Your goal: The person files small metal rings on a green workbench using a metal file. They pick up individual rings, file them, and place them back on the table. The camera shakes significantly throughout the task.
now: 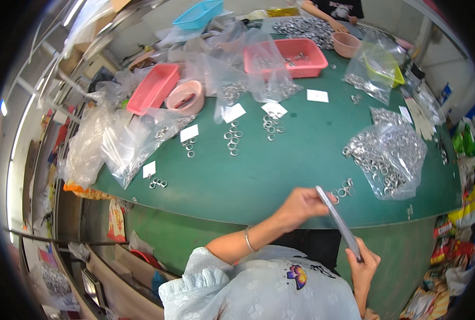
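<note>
My right hand (364, 261) is wrapped round the thick lower end of a long grey tapered rod (340, 224), which looks like a ring mandrel. The rod slants up and to the left over the table's front edge. At its upper end, my left hand (302, 207) has its fingers closed beside the rod; anything small between them is hidden. Just beyond the rod's tip lies a small group of silver metal rings (346, 189). Farther right, a clear plastic bag (408, 154) spills many similar rings onto the green tabletop (227, 186).
White paper slips (189, 133) lie by small ring groups (232, 140) across the table. Plastic bags (128, 144), pink trays (155, 88) and a pink tub (185, 98) crowd the far left. Another person's hand (338, 25) is at the far side, near a metal-parts pile (304, 29).
</note>
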